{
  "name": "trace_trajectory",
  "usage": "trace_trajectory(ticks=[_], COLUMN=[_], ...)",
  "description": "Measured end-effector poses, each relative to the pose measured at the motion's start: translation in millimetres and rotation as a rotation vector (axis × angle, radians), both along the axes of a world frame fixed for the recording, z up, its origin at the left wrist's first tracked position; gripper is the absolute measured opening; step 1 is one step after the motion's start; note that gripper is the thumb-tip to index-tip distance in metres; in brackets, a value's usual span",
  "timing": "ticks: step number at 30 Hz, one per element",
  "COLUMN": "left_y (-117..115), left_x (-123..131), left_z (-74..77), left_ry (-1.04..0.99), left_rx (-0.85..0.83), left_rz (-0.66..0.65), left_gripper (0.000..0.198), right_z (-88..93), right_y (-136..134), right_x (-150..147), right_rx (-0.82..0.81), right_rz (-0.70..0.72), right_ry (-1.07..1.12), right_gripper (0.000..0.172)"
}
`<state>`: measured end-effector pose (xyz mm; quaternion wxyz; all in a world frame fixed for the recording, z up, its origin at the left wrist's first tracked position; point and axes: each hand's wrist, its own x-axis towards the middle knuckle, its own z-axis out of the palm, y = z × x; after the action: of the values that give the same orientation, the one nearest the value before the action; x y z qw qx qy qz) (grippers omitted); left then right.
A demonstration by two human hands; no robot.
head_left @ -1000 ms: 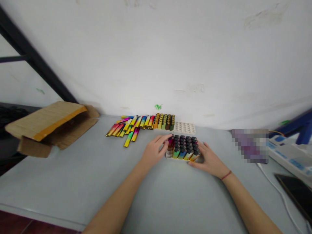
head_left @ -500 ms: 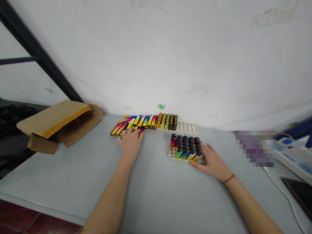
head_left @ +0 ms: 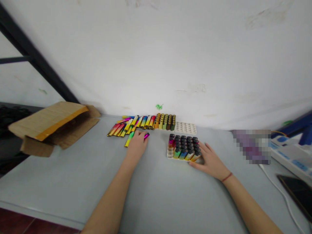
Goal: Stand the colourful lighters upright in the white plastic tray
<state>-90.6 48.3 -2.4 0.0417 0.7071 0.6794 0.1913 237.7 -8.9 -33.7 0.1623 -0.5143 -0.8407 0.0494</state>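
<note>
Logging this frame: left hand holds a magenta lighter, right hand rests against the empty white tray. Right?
Not quite. The head view shows the right hand against the filled tray; the empty white tray lies behind it, untouched. The left hand does hold the magenta lighter.

Lighter tray (head_left: 183,148) on table (head_left: 73,182), empty tray (head_left: 185,127) behind. Loose lighters (head_left: 126,127) left of trays, cardboard box (head_left: 51,125) far left. Left hand (head_left: 136,147) with single lighter (head_left: 146,136) before loose lighters; right hand (head_left: 210,160) right of lighter tray.

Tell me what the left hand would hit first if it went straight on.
Probably the row of loose lighters by the wall, just beyond the left hand; depth is unclear.
</note>
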Motion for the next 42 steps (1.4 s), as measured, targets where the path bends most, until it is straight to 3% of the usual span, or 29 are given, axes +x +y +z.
trace_trajectory(ticks=[5,11,14,18,27,32,42], left_y=[1,-5,-6,-11,-19,-21,-22], left_x=[9,40,52,58,61,63,66], left_z=[1.0,-1.6,-5.0,-6.9,4.3,7.5,-0.3], left_ry=[-0.485,-1.194,-1.409,-1.447,-1.599,-1.644,-1.621], left_rx=[0.068,-0.115,-0.247,-0.279,-0.19,-0.145,-0.1], left_rz=[-0.059,-0.033,-0.016,0.062,0.198,0.203,0.173], left_gripper=[0.027,0.026,0.043,0.056,0.048,0.047,0.057], right_z=[-1.4,-3.3,-3.1,-3.0,-5.0,-3.4,-3.8], right_y=[0,0,0,1,0,0,0], right_x=[0,0,0,0,1,0,1], right_rx=[0.011,0.024,0.023,0.022,0.02,0.024,0.018], right_rz=[0.004,-0.006,-0.006,-0.007,0.005,0.005,-0.001], right_ry=[0.015,0.005,0.0,0.006,0.016,0.029,0.021], right_gripper=[0.078,0.078,0.079,0.079,0.079,0.079,0.079])
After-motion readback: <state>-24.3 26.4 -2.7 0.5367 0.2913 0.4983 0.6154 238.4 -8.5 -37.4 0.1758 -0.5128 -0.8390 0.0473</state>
